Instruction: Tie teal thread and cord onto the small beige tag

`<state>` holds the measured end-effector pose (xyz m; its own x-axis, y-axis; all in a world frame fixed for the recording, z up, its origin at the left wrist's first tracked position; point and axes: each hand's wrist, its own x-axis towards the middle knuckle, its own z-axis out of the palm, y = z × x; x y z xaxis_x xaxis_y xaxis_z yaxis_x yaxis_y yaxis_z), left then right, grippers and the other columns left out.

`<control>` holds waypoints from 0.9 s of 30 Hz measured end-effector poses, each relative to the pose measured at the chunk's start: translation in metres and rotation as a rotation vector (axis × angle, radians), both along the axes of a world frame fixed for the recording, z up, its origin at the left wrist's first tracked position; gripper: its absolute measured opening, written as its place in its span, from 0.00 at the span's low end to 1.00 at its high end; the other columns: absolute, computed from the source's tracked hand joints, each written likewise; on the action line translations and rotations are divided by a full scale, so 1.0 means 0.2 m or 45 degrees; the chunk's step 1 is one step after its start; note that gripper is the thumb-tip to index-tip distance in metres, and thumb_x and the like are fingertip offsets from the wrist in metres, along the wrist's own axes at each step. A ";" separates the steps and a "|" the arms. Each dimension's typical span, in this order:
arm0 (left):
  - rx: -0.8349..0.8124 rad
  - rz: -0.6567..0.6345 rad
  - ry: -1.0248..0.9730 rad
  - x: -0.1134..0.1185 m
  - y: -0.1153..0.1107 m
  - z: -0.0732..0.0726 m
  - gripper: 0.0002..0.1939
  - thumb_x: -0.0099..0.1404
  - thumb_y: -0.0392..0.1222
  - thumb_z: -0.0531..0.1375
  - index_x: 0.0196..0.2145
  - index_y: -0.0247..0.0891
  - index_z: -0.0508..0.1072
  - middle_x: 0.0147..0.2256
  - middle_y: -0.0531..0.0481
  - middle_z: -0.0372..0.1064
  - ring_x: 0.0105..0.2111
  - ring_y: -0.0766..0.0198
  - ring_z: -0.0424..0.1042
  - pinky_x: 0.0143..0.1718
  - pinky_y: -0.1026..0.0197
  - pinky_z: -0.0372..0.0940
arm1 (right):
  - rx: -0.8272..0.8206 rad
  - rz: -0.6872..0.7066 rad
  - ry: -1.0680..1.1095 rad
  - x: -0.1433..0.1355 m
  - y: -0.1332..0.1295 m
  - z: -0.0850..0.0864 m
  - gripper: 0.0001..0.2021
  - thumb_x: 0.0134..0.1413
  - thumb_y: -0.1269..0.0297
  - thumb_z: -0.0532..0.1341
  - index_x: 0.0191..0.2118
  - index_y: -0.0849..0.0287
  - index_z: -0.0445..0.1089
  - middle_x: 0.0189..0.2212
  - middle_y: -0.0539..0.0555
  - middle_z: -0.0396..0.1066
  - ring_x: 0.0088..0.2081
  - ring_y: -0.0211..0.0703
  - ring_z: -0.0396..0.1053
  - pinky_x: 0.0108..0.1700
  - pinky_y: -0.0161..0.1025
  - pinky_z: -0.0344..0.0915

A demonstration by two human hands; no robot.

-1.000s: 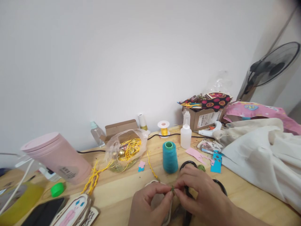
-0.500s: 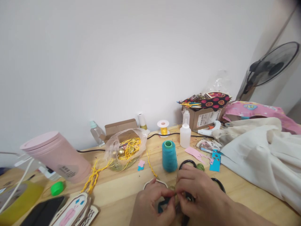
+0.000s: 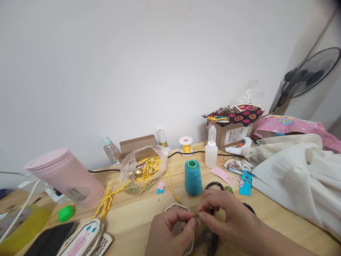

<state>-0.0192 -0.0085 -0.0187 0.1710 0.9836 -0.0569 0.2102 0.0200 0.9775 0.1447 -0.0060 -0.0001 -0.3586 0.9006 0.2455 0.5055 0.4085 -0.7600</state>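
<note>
Green thread-like scrap (image 3: pixel 196 215): probably light, limp, easy to drop; grip near its ends. Left hand (image 3: pixel 170 229) and right hand (image 3: pixel 226 213) both pinch it, thumb-to-forefinger.

We pinch a small green piece (image 3: pixel 196 215) between the fingertips of our left hand (image 3: pixel 170 231) and right hand (image 3: pixel 226 217); near them lie a pale-edged tag (image 3: pixel 177 206) and black scissors (image 3: pixel 213 243), while a teal thread cone (image 3: pixel 193 179) stands beyond.
</note>
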 end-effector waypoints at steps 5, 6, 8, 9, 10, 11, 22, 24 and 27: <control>0.072 -0.040 0.116 0.00 0.00 0.02 0.08 0.50 0.39 0.58 0.22 0.32 0.75 0.23 0.44 0.73 0.27 0.56 0.70 0.31 0.58 0.64 | 0.249 0.003 -0.035 -0.02 0.00 0.00 0.06 0.45 0.75 0.56 0.22 0.61 0.66 0.21 0.50 0.65 0.27 0.37 0.63 0.29 0.32 0.58; 0.066 -0.056 0.127 0.00 -0.01 0.03 0.08 0.51 0.39 0.58 0.23 0.31 0.75 0.24 0.43 0.73 0.28 0.56 0.70 0.32 0.58 0.64 | 0.309 0.001 -0.040 -0.02 -0.01 -0.01 0.06 0.45 0.75 0.56 0.22 0.61 0.66 0.21 0.50 0.65 0.27 0.37 0.62 0.28 0.32 0.58; 0.051 -0.075 0.140 0.00 -0.01 0.05 0.08 0.51 0.39 0.58 0.24 0.31 0.75 0.25 0.43 0.73 0.28 0.56 0.70 0.33 0.59 0.64 | 0.417 -0.013 -0.049 -0.03 0.00 -0.01 0.06 0.45 0.75 0.55 0.22 0.61 0.65 0.21 0.50 0.65 0.27 0.38 0.62 0.27 0.32 0.58; 0.041 -0.074 0.137 0.00 -0.01 0.06 0.08 0.51 0.39 0.58 0.24 0.31 0.75 0.25 0.42 0.74 0.28 0.56 0.69 0.33 0.58 0.63 | 0.467 -0.020 -0.051 -0.03 0.00 -0.01 0.06 0.44 0.76 0.55 0.22 0.61 0.65 0.20 0.51 0.64 0.26 0.38 0.62 0.27 0.33 0.57; 0.021 -0.067 0.119 0.01 -0.01 0.06 0.08 0.51 0.39 0.59 0.24 0.31 0.76 0.25 0.43 0.73 0.29 0.56 0.69 0.33 0.59 0.63 | 0.503 -0.025 -0.052 -0.03 0.00 -0.01 0.07 0.44 0.76 0.54 0.22 0.60 0.65 0.20 0.51 0.64 0.26 0.38 0.61 0.27 0.33 0.57; -0.018 -0.059 0.080 0.01 -0.01 0.06 0.08 0.51 0.39 0.59 0.24 0.31 0.76 0.25 0.43 0.73 0.28 0.57 0.69 0.32 0.59 0.62 | 0.520 -0.030 -0.047 -0.03 0.00 -0.01 0.07 0.43 0.77 0.54 0.21 0.60 0.64 0.20 0.50 0.64 0.26 0.38 0.61 0.27 0.33 0.57; -0.469 -0.147 -0.500 -0.01 0.01 0.02 0.14 0.45 0.45 0.65 0.16 0.30 0.72 0.16 0.52 0.64 0.17 0.70 0.58 0.22 0.66 0.51 | 0.421 0.134 0.041 0.02 0.03 0.01 0.07 0.46 0.77 0.57 0.30 0.59 0.68 0.27 0.51 0.67 0.31 0.38 0.63 0.33 0.34 0.59; -0.477 -0.147 -0.469 -0.01 0.01 0.03 0.14 0.45 0.46 0.65 0.17 0.30 0.72 0.15 0.52 0.64 0.17 0.71 0.57 0.21 0.66 0.50 | 0.493 0.176 0.004 0.02 0.03 0.01 0.07 0.47 0.76 0.57 0.31 0.59 0.69 0.27 0.52 0.67 0.31 0.38 0.62 0.33 0.35 0.59; -0.460 -0.142 -0.399 -0.01 0.01 0.04 0.15 0.45 0.47 0.65 0.16 0.30 0.72 0.15 0.52 0.64 0.17 0.71 0.57 0.21 0.67 0.50 | 0.569 0.233 -0.050 0.02 0.04 0.01 0.06 0.48 0.75 0.56 0.30 0.60 0.69 0.26 0.52 0.67 0.30 0.38 0.61 0.32 0.35 0.58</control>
<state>-0.0222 -0.0071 -0.0103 0.3378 0.8851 -0.3201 -0.0729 0.3637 0.9287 0.1490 0.0019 0.0018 -0.5181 0.6313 0.5771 0.4196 0.7755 -0.4717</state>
